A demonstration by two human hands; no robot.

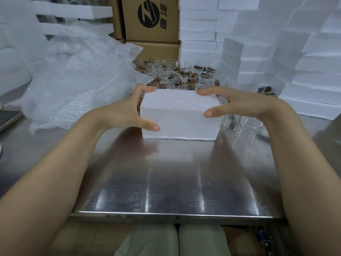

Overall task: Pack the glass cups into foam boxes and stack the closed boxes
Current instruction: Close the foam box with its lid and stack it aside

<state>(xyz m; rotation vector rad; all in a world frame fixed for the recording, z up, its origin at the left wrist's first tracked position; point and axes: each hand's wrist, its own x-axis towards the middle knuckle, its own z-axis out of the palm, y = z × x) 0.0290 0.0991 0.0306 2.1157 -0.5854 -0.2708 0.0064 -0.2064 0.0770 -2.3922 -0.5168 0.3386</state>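
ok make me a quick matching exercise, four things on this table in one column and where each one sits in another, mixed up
Things:
1. closed white foam box
2. crumpled clear bubble wrap
3. two empty clear glass cups
4. brown cardboard carton with black logo

Places:
A. at the back, behind the crowd of glasses
B. on the steel table just right of the box
C. held between both hands at table centre
D. heaped on the table's left side

Pairs: 1-C, 2-D, 3-B, 4-A

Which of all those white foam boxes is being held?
The closed foam box alone on the steel table, gripped between both hands; the others sit stacked at the right.
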